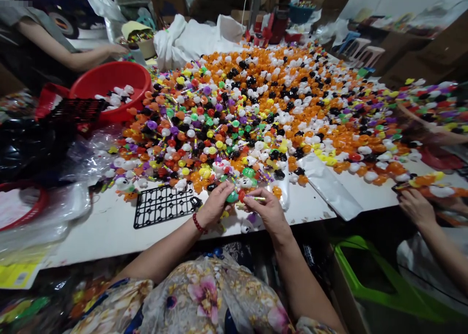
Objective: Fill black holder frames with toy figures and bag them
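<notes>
My left hand (218, 202), with a red bead bracelet (198, 224) at the wrist, pinches a green plastic figure head (232, 196) at the table's front edge. Close beside it, my right hand (268, 213) is closed on a thin stick with a colourful striped wrapping (256, 198); a red piece (242, 195) sits at its end, between the hands. Whether the red and green pieces touch I cannot tell. Just beyond my fingers lies a big heap of small plastic figures (234, 129) in orange, white, black, green, purple and yellow. Left of my hands lies a black grid rack (164, 205).
A red basin (111, 85) holding white figures stands at the left, near a co-worker's arm (80, 58). Clear plastic bags (91, 151) lie along the left side. A silvery bag (329, 185) rests right of my hands. Another person's hand (417, 207) works at the right edge.
</notes>
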Available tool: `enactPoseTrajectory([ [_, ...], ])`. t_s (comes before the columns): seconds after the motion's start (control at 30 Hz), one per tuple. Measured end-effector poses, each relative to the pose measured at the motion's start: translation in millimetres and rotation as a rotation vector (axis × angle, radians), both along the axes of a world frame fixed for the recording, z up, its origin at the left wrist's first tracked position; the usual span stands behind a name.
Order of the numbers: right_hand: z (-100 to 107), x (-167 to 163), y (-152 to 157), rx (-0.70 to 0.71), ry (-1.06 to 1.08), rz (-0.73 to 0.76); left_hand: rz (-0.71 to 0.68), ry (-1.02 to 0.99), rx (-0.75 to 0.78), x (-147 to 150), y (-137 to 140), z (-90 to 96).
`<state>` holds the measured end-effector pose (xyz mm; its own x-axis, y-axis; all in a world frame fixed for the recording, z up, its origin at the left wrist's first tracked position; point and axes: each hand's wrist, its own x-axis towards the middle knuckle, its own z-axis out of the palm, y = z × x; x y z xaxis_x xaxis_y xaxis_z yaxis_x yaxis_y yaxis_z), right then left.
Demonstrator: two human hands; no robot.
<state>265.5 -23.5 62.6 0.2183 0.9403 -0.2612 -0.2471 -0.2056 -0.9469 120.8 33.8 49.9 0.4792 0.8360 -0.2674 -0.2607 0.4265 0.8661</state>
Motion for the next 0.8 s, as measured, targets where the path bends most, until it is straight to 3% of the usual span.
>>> enactPoseTrajectory([
  [0.23,-9,2,-5,-0.007,-0.007,0.042,-0.050,0.088,0.023,0,-2,-3.6],
  [0.47,-10,-13,-12,-0.011,-0.053,0.024,-0.016,0.353,0.355,-1,-2,-2.8],
  [0.53,-14,-19,-14,-0.020,-0.049,0.020,-0.065,0.354,0.315,-2,-1,-6.1],
  [0.67,-18,-23,-16,0.014,-0.038,0.088,-0.200,0.235,0.032,-2,-3,-11.5],
  [0.73,-17,-15,-16,0.068,-0.099,0.138,-0.206,0.225,0.037,-3,-2,-8.8],
  [0.8,-15,4,-14,0.129,-0.233,0.123,-0.155,0.273,0.163,-9,4,-3.7],
])
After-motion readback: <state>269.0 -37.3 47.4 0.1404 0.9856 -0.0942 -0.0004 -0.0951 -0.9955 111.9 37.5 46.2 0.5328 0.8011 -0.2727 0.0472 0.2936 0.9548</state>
